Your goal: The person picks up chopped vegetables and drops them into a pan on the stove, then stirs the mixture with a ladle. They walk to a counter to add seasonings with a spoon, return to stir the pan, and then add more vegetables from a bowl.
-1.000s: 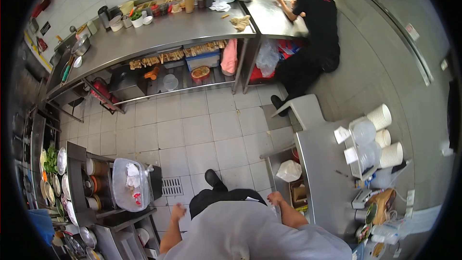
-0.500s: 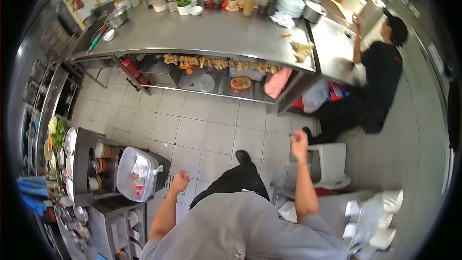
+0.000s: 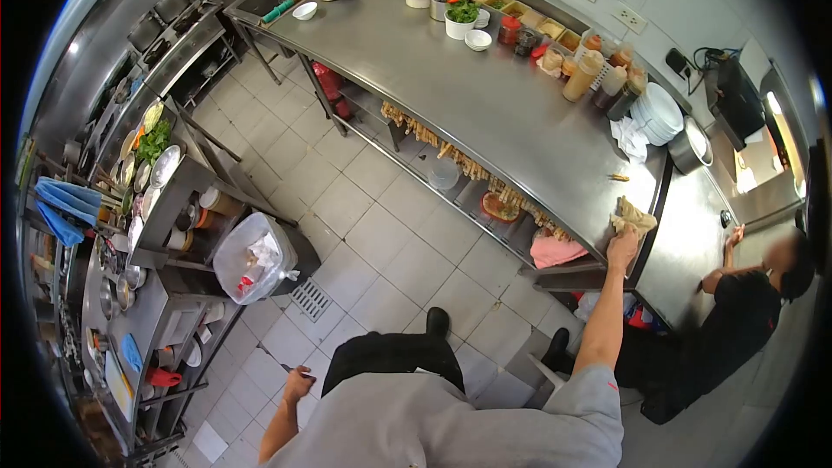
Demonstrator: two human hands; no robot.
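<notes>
My right hand (image 3: 622,248) is stretched out to the right end of the long steel counter (image 3: 520,113). Its fingers are closed on the near edge of a crumpled beige cloth (image 3: 634,215). Low down beside my body, my left hand (image 3: 299,383) is closed round a small, thin, dark object (image 3: 288,369) that is too small to identify. Just behind the cloth lies a small orange-brown item (image 3: 619,178), and a crumpled white cloth (image 3: 631,139) rests beside stacked white plates (image 3: 659,113).
A co-worker in black (image 3: 728,329) is low at the right, by the adjoining counter. Sauce bottles (image 3: 582,76) and containers line the counter's back. A lined bin (image 3: 251,260) stands at the left, near shelving and a floor drain (image 3: 310,299).
The view has turned and come closer to the counter. My right hand has moved from above the floor onto the beige cloth. A dark object now shows in my left hand.
</notes>
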